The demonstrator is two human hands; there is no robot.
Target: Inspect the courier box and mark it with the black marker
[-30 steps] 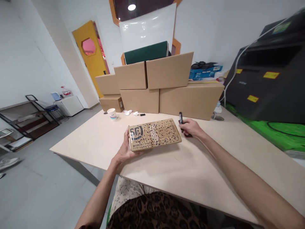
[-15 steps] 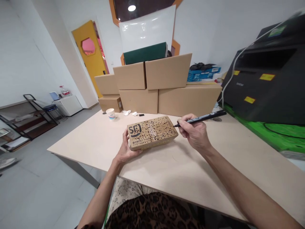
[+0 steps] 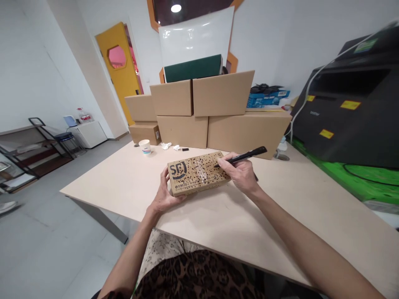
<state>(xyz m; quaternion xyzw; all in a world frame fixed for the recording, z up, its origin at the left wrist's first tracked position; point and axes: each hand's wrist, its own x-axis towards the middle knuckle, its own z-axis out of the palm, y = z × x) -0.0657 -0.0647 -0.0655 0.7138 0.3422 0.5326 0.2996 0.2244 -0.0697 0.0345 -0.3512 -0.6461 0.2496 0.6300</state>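
Head view: SF Express carton (image 3: 199,173), spotted w/ black marks & clear tape across its top, sits in front of person at ctr of pale table (image 3: 109,178); can't tell if its base is flat on the tabletop. L hand (image 3: 166,196) cupped round carton's L end, thumb along near lower edge. R hand (image 3: 240,172) grips black marker pen (image 3: 249,156) in a writing hold, tip over R part of carton top; tip contact can't be told. Beyond, L to R: paper cup (image 3: 145,148), white tissue wads (image 3: 166,146), small black piece (image 3: 185,149). Behind these, stacked plain cardboard boxes (image 3: 224,93) w/ dk green box (image 3: 193,69) on top. Far R: dk grey Brother printer (image 3: 346,120), yellow labels on its side.
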